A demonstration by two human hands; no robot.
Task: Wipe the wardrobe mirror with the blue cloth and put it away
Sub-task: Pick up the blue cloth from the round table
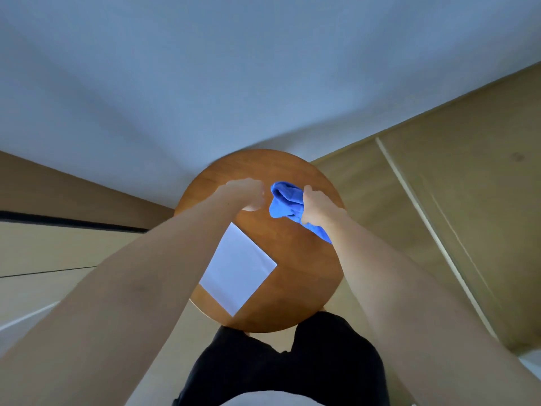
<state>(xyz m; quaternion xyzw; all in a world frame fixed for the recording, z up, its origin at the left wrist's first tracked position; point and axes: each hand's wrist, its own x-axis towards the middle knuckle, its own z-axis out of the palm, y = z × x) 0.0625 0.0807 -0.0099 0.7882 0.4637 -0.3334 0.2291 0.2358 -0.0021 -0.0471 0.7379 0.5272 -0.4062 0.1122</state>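
Our right hand (314, 206) gripped the bunched blue cloth (285, 205) over the round table (316, 276). Our blurred left hand (247, 194) could not be read. We judged either pick-up or put-away; no mirror showed.

I can read no text, label, brand, number or sign anywhere in my view. The white sheet of paper (238, 269) lying on the round wooden table (307, 288) shows a blank face to me, and the blue cloth (285, 202) carries no tag or printing that I can make out.
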